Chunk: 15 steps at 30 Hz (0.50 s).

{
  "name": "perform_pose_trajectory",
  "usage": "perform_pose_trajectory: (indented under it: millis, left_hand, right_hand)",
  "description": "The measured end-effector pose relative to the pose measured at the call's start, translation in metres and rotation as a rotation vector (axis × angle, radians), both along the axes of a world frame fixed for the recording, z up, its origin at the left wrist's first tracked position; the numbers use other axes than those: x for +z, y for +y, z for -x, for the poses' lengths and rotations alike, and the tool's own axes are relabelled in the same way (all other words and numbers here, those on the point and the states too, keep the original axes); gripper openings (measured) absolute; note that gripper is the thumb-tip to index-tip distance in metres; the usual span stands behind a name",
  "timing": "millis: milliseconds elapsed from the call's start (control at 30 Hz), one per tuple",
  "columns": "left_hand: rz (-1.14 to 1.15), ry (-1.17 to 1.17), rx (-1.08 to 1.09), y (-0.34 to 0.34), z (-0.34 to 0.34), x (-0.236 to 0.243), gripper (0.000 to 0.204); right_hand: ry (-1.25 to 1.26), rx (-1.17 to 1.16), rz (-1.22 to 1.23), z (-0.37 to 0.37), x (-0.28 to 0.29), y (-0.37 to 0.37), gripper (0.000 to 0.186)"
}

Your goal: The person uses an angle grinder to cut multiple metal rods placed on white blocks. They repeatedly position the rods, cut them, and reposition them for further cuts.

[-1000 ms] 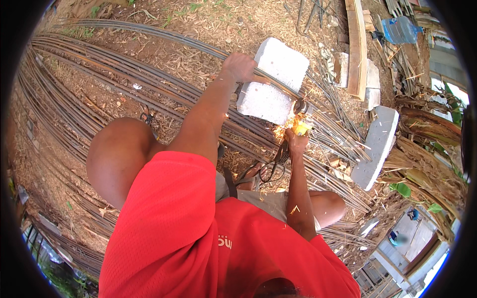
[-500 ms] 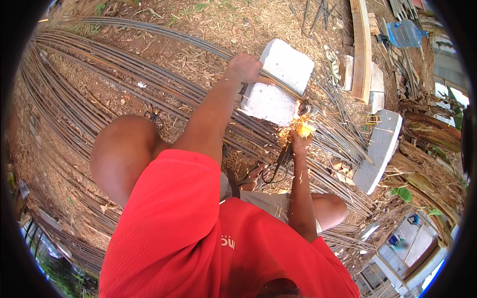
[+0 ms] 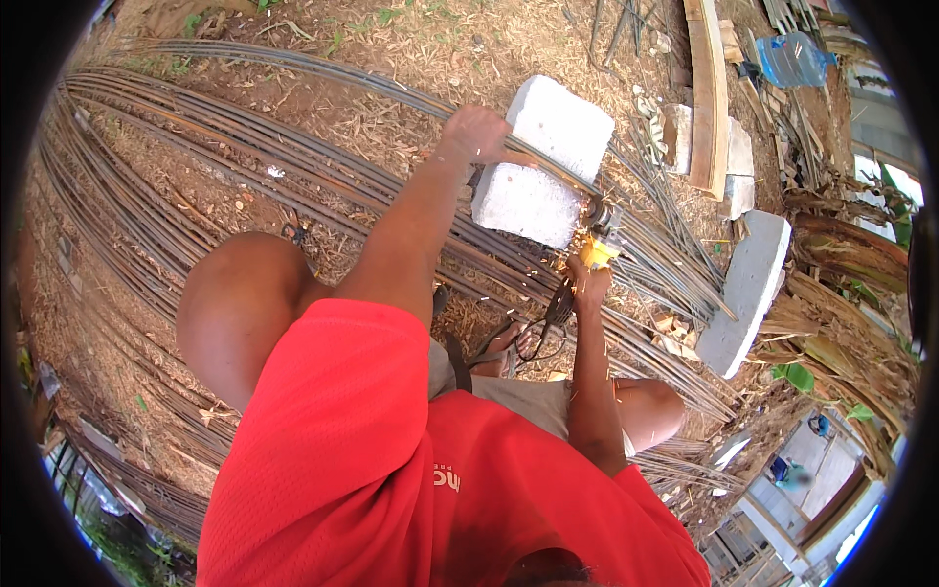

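Observation:
Near the upper middle, my left hand (image 3: 475, 134) is closed on a bundle of thin steel bars (image 3: 550, 171) lying across a white block (image 3: 560, 122), with a second white block (image 3: 523, 205) just below. My right hand (image 3: 590, 282) grips a yellow angle grinder (image 3: 599, 250), whose disc (image 3: 597, 212) is at the bars just right of the blocks. Small sparks scatter around it, and a dark cord hangs below the tool near my sandalled foot (image 3: 511, 342).
Long rusty bars (image 3: 196, 127) fan out leftward over leaf-strewn soil. A grey slab (image 3: 743, 293), timber planks (image 3: 706, 88) and a blue water jug (image 3: 787, 61) lie to the right, beside dry banana leaves (image 3: 846, 254). A small, blurred figure (image 3: 782, 472) appears far at lower right.
The spray of bright sparks around the grinder has shrunk sharply since the earlier frames. Both hands hold almost the same positions.

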<state>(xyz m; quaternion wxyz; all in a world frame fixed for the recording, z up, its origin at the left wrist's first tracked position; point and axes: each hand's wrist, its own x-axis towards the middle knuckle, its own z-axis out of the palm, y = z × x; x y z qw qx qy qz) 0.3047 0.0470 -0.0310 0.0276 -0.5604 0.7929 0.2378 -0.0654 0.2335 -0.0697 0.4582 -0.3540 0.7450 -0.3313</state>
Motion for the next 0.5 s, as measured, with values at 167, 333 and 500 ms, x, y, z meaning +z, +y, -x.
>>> perform_pose_trajectory:
  millis: [167,333,500]
  left_hand:
    - [-0.046,-0.029,-0.020,-0.003,0.001,-0.003,0.115]
    - [-0.007,-0.007,-0.011,-0.001,0.001,-0.006,0.108]
    - [-0.009,-0.017,-0.025,-0.002,0.000,-0.004,0.113]
  right_hand:
    - [0.134,-0.065,-0.020,-0.027,0.027,-0.003,0.042]
    - [0.128,-0.081,0.017,-0.033,0.033,-0.008,0.044]
    - [-0.015,-0.095,0.090,-0.028,0.023,-0.007,0.041]
